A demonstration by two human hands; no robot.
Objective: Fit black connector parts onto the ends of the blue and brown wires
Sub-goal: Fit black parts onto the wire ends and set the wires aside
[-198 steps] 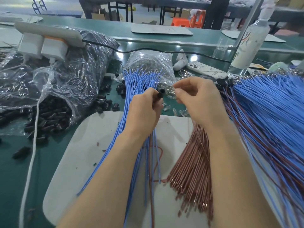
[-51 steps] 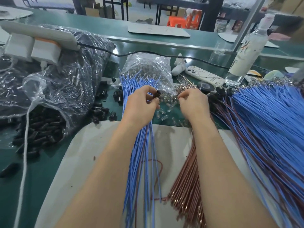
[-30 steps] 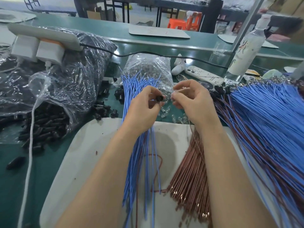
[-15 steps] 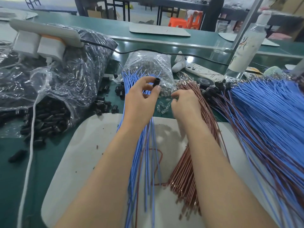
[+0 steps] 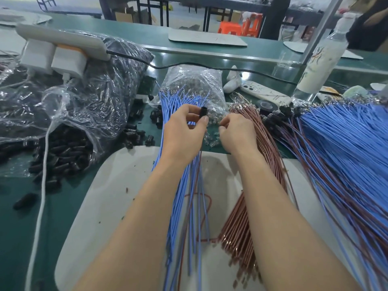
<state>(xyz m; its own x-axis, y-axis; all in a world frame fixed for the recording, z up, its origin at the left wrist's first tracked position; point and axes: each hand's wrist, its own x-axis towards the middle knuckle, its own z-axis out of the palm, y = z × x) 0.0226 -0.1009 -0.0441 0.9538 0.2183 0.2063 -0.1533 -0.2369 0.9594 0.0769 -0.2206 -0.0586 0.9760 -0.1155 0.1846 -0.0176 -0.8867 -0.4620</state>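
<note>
Connector (image 5: 203,112) upright in left hand (image 5: 182,134)

View: one wide-angle camera worn on the person's head.
Position: above the near side of the desk (image 5: 14,217), roughly over the white mat (image 5: 117,185).
Direction: forward and down; the desk's far side and the room behind it fill the top of the frame.
Nearness: close; both forearms enter from the bottom edge, and the left hand (image 5: 182,133) and right hand (image 5: 237,133) sit just above mid-frame.
Spread: wide, from the plastic bags (image 5: 84,97) at left to the bottle (image 5: 321,59) at far right.
</note>
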